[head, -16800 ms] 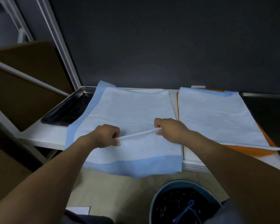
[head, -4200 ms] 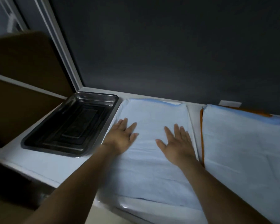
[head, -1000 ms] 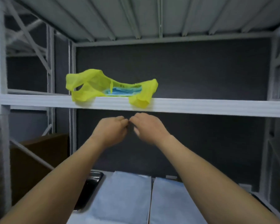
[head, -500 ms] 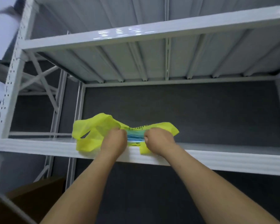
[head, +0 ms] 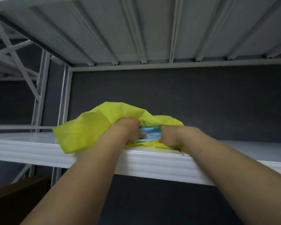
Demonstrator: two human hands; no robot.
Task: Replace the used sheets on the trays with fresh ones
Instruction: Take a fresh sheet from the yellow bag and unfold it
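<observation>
Head view: both hands (head: 128,130) (head: 170,135) inside yellow bag (head: 91,129).

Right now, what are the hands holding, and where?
Both the left hand and right hand grip the blue sheet pack at the yellow bag mouth.

Quick headcount up on the rack

Two hands in there, the left hand (head: 128,129) and the right hand (head: 170,135), one yellow bag (head: 94,127), one blue stack (head: 150,133) poking out of it, and one white shelf (head: 152,164) underneath.
</observation>
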